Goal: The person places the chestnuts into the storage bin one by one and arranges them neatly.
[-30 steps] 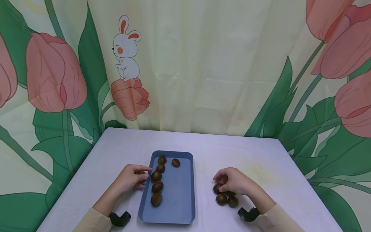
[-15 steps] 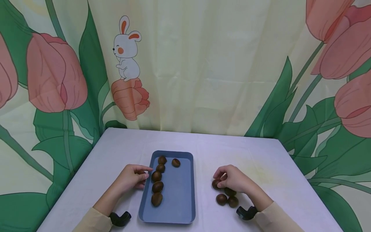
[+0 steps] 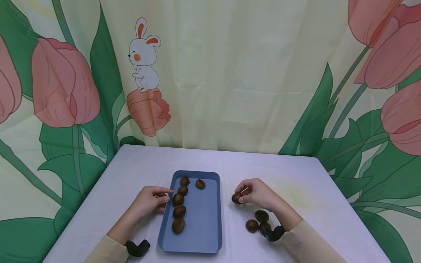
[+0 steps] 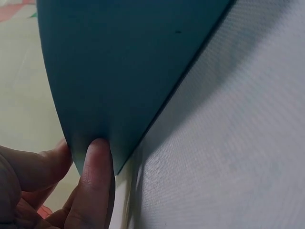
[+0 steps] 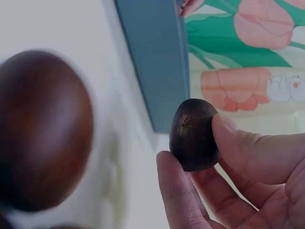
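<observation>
My right hand [image 3: 258, 193] pinches a dark brown chestnut [image 3: 236, 198] between thumb and fingers, right of the tray. In the right wrist view, the pale star-shaped tip of this chestnut [image 5: 193, 136] faces the camera. My left hand [image 3: 151, 201] holds the left rim of the blue-grey tray [image 3: 200, 233]; in the left wrist view one fingertip [image 4: 98, 152] presses the outer wall. Inside the tray, several chestnuts form a column along the left side, the nearest chestnut [image 3: 178, 225] being large. Another chestnut [image 3: 200, 184] lies alone near the far right corner.
Below my right hand, three chestnuts sit close together on the white tablecloth [image 3: 230, 164]: a greenish-brown chestnut [image 3: 262, 216], a left chestnut [image 3: 252, 225] and one partly behind the black wrist camera [image 3: 273, 233]. A printed curtain [image 3: 230, 73] hangs behind the table.
My right hand has drawn a chestnut out of the group at the right, moving it away from me and left toward the tray. My left hand has stayed at the rim.
</observation>
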A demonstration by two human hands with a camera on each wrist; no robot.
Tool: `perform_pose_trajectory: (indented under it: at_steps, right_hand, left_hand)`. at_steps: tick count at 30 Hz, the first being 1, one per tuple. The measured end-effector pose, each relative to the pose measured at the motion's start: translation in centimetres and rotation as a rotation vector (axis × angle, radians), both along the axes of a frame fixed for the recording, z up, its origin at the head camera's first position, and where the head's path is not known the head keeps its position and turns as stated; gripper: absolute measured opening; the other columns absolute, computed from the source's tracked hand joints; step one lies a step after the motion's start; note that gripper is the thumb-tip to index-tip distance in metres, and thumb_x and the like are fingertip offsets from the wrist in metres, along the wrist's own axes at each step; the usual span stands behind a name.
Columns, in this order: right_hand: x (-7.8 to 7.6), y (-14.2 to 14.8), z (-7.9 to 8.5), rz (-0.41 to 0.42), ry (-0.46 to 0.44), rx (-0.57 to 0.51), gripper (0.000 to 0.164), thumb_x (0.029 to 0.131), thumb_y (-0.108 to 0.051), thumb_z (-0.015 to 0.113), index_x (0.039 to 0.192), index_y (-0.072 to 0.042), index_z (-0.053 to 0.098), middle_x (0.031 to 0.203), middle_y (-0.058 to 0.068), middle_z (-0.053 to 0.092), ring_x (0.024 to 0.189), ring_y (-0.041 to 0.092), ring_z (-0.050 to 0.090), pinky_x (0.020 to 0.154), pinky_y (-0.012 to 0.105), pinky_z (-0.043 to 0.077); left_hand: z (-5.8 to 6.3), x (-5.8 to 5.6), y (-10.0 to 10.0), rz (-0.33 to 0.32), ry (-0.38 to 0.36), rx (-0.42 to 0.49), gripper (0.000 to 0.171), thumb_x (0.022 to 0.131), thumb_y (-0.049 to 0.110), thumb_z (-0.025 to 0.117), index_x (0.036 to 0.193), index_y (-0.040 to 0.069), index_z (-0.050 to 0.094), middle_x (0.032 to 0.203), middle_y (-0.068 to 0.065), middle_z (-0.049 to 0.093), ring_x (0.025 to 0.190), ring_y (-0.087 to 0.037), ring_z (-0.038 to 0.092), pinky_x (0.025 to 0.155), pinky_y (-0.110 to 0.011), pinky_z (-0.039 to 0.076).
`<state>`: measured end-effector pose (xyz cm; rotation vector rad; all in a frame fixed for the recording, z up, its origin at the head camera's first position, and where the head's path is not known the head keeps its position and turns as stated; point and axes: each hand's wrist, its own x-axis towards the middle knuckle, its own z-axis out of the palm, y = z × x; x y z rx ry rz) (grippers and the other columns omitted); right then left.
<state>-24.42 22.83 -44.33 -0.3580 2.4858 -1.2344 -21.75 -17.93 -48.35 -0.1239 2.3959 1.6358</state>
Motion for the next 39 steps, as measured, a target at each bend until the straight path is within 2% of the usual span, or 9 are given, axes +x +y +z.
perform_pose_trajectory:
  at_steps: [5,15,25,34,39]
  right_hand:
    - [-0.6,-1.3,0.5,0.011,0.008,-0.035,0.019,0.090,-0.004,0.082,0.107,-0.011,0.079,0.101,0.005,0.081,0.092,0.019,0.074,0.083,0.034,0.056]
    - [-2.5,-5.2,1.5,0.059,0.030,-0.165,0.020,0.090,0.001,0.081,0.109,-0.005,0.078,0.105,0.013,0.082,0.094,0.018,0.077,0.085,0.030,0.061]
    - [-3.6,-9.1,0.8,0.094,0.031,-0.179,0.018,0.092,-0.002,0.081,0.109,-0.007,0.080,0.104,0.009,0.082,0.091,0.016,0.074,0.083,0.029,0.062]
    - [-4.3,-11.7,-0.3,0.117,0.015,-0.135,0.017,0.090,-0.005,0.084,0.106,-0.012,0.082,0.102,0.003,0.080,0.090,0.016,0.073,0.080,0.030,0.060]
    - [-4.4,-12.2,-0.8,0.131,0.045,-0.093,0.017,0.088,-0.004,0.085,0.103,-0.011,0.083,0.102,0.004,0.079,0.089,0.016,0.070,0.077,0.028,0.060]
  left_hand:
    - [0.1,0.0,0.1,0.000,-0.001,0.002,0.026,0.098,0.002,0.075,0.124,0.005,0.080,0.100,-0.013,0.070,0.079,-0.017,0.068,0.067,-0.033,0.067]
    - [0.2,0.0,0.0,0.020,-0.001,0.005,0.027,0.097,0.001,0.076,0.123,0.004,0.080,0.097,-0.013,0.069,0.077,-0.017,0.070,0.067,-0.031,0.067]
    - [0.6,0.3,0.3,0.035,-0.013,-0.021,0.026,0.097,0.001,0.076,0.123,0.006,0.081,0.098,-0.013,0.068,0.078,-0.018,0.068,0.068,-0.030,0.067]
    - [0.8,0.3,0.3,0.033,-0.027,-0.023,0.027,0.097,0.001,0.075,0.123,0.007,0.081,0.097,-0.012,0.068,0.079,-0.018,0.068,0.067,-0.029,0.066]
    - [0.7,0.2,0.3,0.033,-0.029,-0.032,0.026,0.098,0.001,0.075,0.122,0.007,0.082,0.097,-0.012,0.068,0.079,-0.018,0.067,0.068,-0.030,0.066]
